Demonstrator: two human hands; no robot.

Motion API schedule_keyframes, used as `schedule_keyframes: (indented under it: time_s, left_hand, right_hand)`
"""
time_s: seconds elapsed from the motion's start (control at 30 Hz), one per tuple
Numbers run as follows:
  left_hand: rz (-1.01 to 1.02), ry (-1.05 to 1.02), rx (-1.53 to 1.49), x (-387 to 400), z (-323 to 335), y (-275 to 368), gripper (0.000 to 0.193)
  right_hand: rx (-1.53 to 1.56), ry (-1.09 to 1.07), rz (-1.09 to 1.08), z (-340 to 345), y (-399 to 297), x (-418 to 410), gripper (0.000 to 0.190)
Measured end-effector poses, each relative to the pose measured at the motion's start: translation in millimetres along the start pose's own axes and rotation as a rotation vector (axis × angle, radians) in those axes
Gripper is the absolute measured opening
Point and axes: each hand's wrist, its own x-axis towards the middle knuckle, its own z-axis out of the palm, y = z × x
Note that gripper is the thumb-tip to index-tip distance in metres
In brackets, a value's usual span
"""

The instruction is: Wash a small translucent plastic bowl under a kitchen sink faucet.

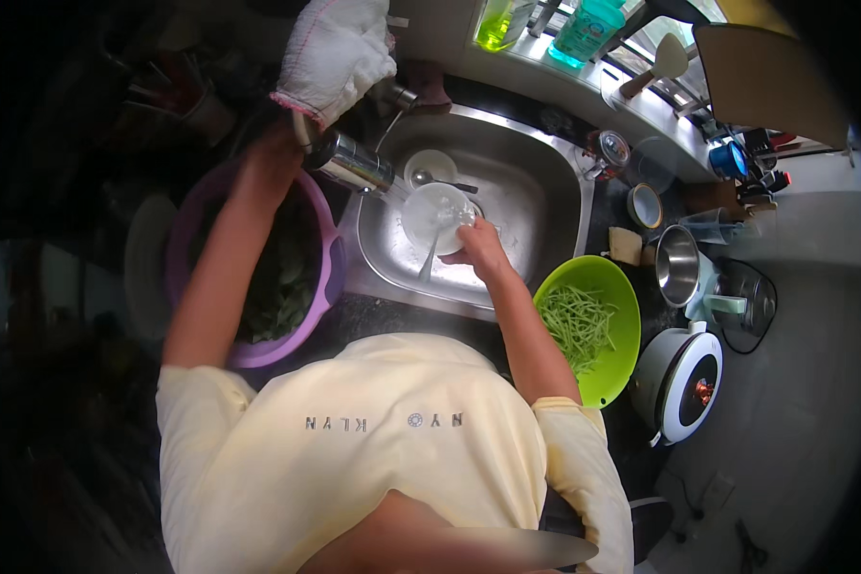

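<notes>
My right hand (481,251) grips the rim of a white bowl (423,215) over the sink, with thumb and fingers on its right side. A metal utensil (429,257) sticks out of the bowl towards me, its far end hidden. Water runs from the chrome faucet (355,163) into the bowl. My left hand (283,147) is up at the base end of the faucet head, dark and partly hidden; its grip cannot be made out. Just above it hangs a white cloth (337,61) with pink edging. Behind the held bowl, another pale bowl (432,166) and a spoon (445,181) lie in the sink.
The steel sink (538,172) lies ahead. A purple basin (323,287) of leafy greens stands left, a green colander (628,337) of cut green beans right. Farther right are a white electric pot (689,387), a steel bowl (678,265) and a sponge (625,245). Bottles (587,32) line the windowsill.
</notes>
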Motion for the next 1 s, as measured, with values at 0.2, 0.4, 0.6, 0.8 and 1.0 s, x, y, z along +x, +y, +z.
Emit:
schedule_keyframes:
  time_s: [0.2,0.4,0.6,0.8,1.0]
  left_hand:
    - [-0.636,0.250,-0.764,-55,91,250,0.033]
    - [-0.780,0.086,-0.503,-139,183,188,0.057]
    - [-0.942,0.315,-0.776,-111,223,132,0.050]
    - [-0.863,0.288,-0.975,-109,236,78,0.052]
    - [-0.930,0.451,-0.842,-103,231,58,0.044]
  right_hand:
    - [-0.036,-0.029,-0.014,-5,21,-4,0.042]
    - [-0.071,-0.127,-0.047,16,11,-30,0.043]
    - [-0.114,-0.110,-0.049,10,-3,-57,0.043]
    - [-0.129,-0.146,-0.016,8,5,-44,0.040]
    - [-1.273,0.291,-0.697,56,-13,-42,0.023]
